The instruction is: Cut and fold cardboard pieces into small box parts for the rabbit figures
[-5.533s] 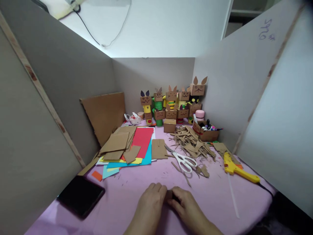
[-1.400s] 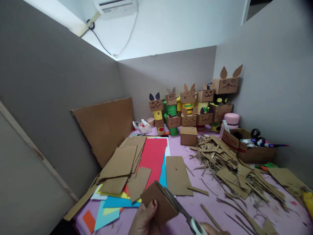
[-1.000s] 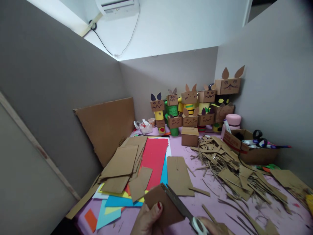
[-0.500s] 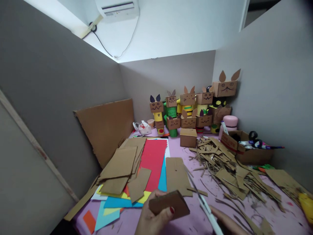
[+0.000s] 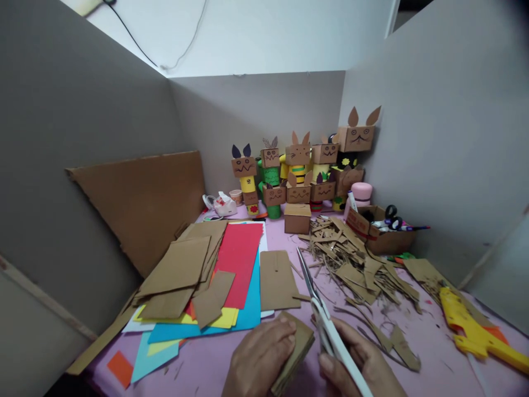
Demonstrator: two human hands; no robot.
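Note:
My left hand (image 5: 261, 355) is closed on a small thick piece of brown cardboard (image 5: 300, 344), which looks layered or folded along its edge. Just to its right, my right hand (image 5: 353, 358) grips a pair of scissors (image 5: 324, 322) with white handles. The scissor blades point up and away, nearly together, and do not touch the held cardboard. Beyond both hands lies a flat rectangle of cardboard (image 5: 279, 280) with a small slit near its top.
Cardboard sheets (image 5: 177, 264) and coloured paper (image 5: 239, 259) lie on the left. Cardboard scraps (image 5: 351, 253) are heaped on the right, beside a box of pens and tape (image 5: 384, 240) and a yellow glue gun (image 5: 465, 325). Several cardboard animal figures (image 5: 297, 155) stand at the back.
My left hand has turned over, its back now facing up, and the cardboard in it is tilted more upright. The scissors have come closer to it. The camera view has shifted right and down.

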